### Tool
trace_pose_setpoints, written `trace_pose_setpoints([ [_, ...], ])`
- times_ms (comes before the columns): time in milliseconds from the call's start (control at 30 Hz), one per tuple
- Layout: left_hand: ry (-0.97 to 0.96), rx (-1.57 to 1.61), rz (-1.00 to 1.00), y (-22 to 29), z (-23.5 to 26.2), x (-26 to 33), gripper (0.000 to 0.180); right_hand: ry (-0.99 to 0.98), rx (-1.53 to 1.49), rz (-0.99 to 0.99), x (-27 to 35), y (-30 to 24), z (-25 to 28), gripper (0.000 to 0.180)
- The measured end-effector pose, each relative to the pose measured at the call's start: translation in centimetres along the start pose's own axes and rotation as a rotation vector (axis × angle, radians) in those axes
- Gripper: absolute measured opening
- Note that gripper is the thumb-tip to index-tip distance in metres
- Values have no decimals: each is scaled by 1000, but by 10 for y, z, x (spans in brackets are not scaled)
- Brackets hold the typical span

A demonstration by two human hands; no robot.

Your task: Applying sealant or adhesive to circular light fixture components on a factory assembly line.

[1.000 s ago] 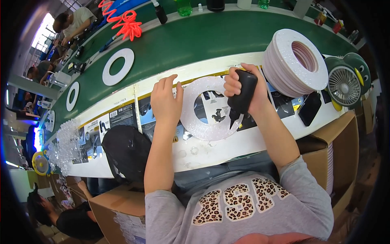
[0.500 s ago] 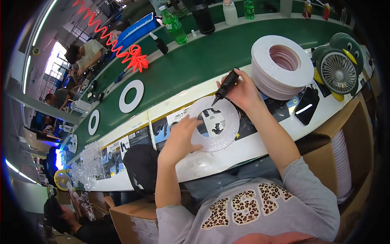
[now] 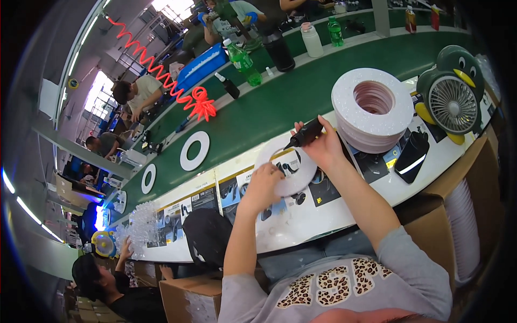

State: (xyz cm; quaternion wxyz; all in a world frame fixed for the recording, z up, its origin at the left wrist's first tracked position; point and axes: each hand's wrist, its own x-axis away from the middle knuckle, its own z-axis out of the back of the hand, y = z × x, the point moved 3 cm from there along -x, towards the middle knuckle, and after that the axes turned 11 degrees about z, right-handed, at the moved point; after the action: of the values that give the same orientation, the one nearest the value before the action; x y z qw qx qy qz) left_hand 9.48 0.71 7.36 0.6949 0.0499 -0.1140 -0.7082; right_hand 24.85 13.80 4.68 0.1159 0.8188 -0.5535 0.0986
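Note:
A flat white ring (image 3: 298, 185) lies over the printed sheets on the white work strip in front of me. My left hand (image 3: 263, 187) is at its left side, fingers curled over the band and partly into the hole. In my right hand (image 3: 326, 147) is a black squeeze bottle (image 3: 309, 133), fingers wrapped round it. Its narrow tip points down and left, near the ring's upper inner edge. Whether the tip touches the ring I cannot tell. Just right of that hand stands a tall stack of white rings (image 3: 371, 126).
A green penguin-shaped fan (image 3: 452, 97) and a black phone (image 3: 413, 156) are at the right. Loose white rings (image 3: 194, 151) lie on the green belt (image 3: 242, 116). Black cloth (image 3: 205, 237) and clear plastic pieces (image 3: 142, 229) lie left; a co-worker (image 3: 102, 280) sits beyond. Cardboard boxes (image 3: 188, 288) stand below.
The whole view has shifted, so the surroundings sit further right. My left hand's spread fingers have curled in on the ring. The bottle lies flatter in my right hand.

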Motion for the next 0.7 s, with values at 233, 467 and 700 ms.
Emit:
trace_pose_setpoints([
  [233, 496, -169, 44, -33, 22, -98, 63, -55, 8, -5, 2, 4, -3, 48],
  [467, 754, 84, 149, -54, 48, -110, 42, -19, 8, 15, -7, 9, 8, 45],
  [700, 786, 393, -249, 98, 135, -75, 37, -2, 24, 29, -21, -2, 24, 42],
])
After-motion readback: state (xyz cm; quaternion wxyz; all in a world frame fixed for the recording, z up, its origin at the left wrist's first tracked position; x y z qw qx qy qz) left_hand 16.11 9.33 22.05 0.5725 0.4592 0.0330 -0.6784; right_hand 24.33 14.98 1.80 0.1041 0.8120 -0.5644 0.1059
